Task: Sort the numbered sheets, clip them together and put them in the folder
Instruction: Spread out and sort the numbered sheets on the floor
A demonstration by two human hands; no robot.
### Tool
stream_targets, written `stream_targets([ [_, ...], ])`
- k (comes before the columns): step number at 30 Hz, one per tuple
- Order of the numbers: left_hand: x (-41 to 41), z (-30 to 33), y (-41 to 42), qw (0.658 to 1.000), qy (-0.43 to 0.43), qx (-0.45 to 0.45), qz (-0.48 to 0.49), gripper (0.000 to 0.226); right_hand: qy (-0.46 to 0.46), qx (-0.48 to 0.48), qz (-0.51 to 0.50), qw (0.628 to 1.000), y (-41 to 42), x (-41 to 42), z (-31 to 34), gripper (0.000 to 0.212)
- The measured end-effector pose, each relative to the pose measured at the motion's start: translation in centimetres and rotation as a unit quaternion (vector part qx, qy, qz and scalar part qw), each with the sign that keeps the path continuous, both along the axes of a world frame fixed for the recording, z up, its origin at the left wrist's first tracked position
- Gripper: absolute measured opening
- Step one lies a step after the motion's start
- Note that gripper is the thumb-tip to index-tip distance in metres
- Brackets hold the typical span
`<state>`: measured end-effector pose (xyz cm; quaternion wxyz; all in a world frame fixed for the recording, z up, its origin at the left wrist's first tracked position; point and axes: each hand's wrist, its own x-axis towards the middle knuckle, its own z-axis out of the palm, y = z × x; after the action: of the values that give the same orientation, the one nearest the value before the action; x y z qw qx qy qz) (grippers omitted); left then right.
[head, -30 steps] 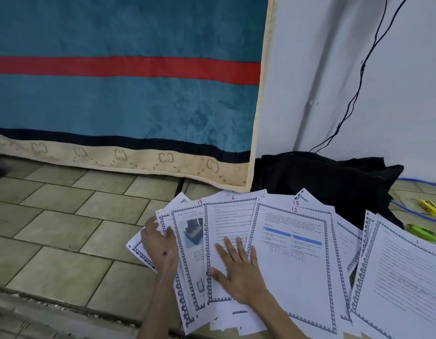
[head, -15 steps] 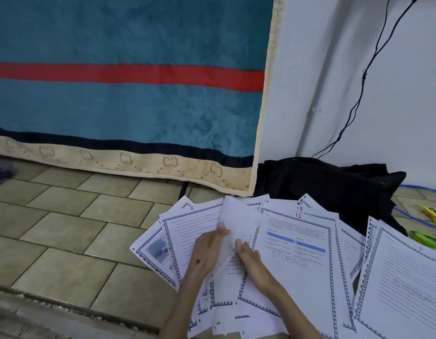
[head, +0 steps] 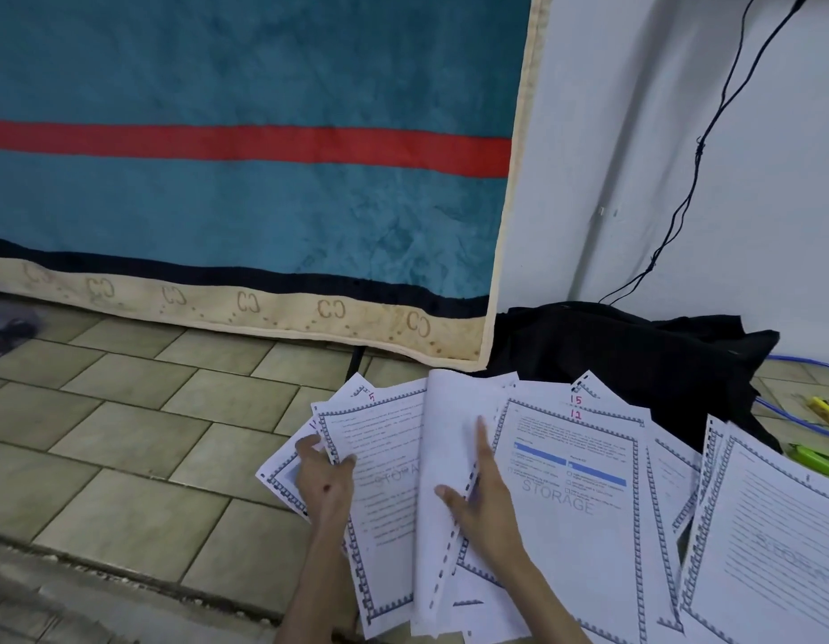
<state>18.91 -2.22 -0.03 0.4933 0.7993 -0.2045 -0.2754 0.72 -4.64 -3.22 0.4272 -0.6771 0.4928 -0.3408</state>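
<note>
Several numbered sheets with blue borders lie fanned out on the tiled floor. My left hand [head: 324, 481] pinches the left edge of the sheet marked 5 [head: 380, 439], thumb on top. My right hand [head: 482, 495] holds one lifted sheet [head: 445, 425] that stands bowed with its blank back showing; my index finger lies straight along it and the sheet's edge runs between my fingers. To the right lies the sheet marked 12 [head: 584, 485], printed STORAGE, with the corner of sheet 15 [head: 584, 388] behind it. More sheets [head: 775, 541] lie at the far right. No folder shows.
A teal blanket with a red stripe [head: 240, 202] hangs at the back. A black cloth heap [head: 635, 350] lies against the white wall behind the sheets. Yellow [head: 827, 411] and green [head: 817, 457] plastic items and a blue cable [head: 784, 413] lie at the far right.
My hands went from lying flat on the fanned sheets to lifting one sheet. It now turns over to the right, uncovering the sheet marked 5, whose edge my left hand took.
</note>
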Motion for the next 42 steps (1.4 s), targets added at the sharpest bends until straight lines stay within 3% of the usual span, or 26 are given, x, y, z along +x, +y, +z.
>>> stream_targets([
  [2,-0.1,0.4,0.1,1.0,0.009,-0.014,0.012,0.049,0.105,-0.013,0.051,0.993,0.1,0.2,-0.7,0.042],
  [3,-0.1,0.6,0.1,0.999,0.013,-0.024,0.02,0.049,0.149,0.003,0.075,0.986,0.2,0.2,-1.0,0.035],
  [6,0.1,1.1,0.1,0.998,0.027,-0.048,0.038,0.048,0.214,0.002,0.101,0.971,0.6,0.6,-1.0,0.08],
  [11,-1.1,3.2,0.1,0.995,-0.04,-0.085,0.029,0.015,0.211,0.021,0.106,0.971,0.7,0.5,0.0,0.049],
  [13,-1.1,4.4,0.2,0.992,-0.05,-0.103,0.049,0.014,0.2,0.03,0.112,0.973,0.7,0.2,0.2,0.056],
  [16,0.5,6.4,0.5,0.985,-0.094,-0.117,0.085,0.016,0.212,0.015,0.133,0.968,0.7,0.0,0.4,0.085],
  [22,2.3,14.1,2.1,0.958,-0.172,-0.204,0.105,0.013,0.118,-0.016,0.144,0.982,0.6,-1.0,0.0,0.079],
  [25,1.2,18.1,2.7,0.935,-0.227,-0.259,0.087,0.02,0.221,-0.038,0.167,0.96,0.6,-1.1,0.0,0.078],
  [28,-0.8,21.0,2.8,0.917,-0.262,-0.298,0.028,0.019,0.388,-0.056,0.204,0.897,0.9,-0.4,-0.1,0.086],
  [30,-2.1,21.9,2.3,0.913,-0.256,-0.317,-0.017,0.016,0.394,-0.033,0.203,0.896,0.7,0.1,0.1,0.092],
  [32,-3.2,22.3,1.6,0.912,-0.253,-0.319,-0.053,0.014,0.358,0.025,0.198,0.912,0.4,0.0,1.0,0.08],
  [34,-4.2,22.3,0.9,0.912,-0.246,-0.318,-0.082,0.014,0.263,0.071,0.172,0.947,-0.1,-0.5,2.4,0.052],
  [36,-5.1,21.8,0.0,0.915,-0.225,-0.319,-0.105,0.014,0.063,0.104,0.088,0.989,-0.5,-1.7,3.9,0.036],
  [37,-5.5,21.4,-0.5,0.918,-0.208,-0.315,-0.118,0.013,-0.046,0.115,0.043,0.991,-0.7,-2.5,5.0,0.032],
  [39,-6.1,20.2,-1.7,0.926,-0.158,-0.311,-0.145,0.011,-0.22,0.123,-0.032,0.967,-1.3,-5.0,7.1,0.043],
  [42,-7.0,17.9,-3.7,0.932,-0.111,-0.3,-0.169,0.01,-0.428,0.192,-0.094,0.878,-1.8,-9.7,9.1,0.047],
])
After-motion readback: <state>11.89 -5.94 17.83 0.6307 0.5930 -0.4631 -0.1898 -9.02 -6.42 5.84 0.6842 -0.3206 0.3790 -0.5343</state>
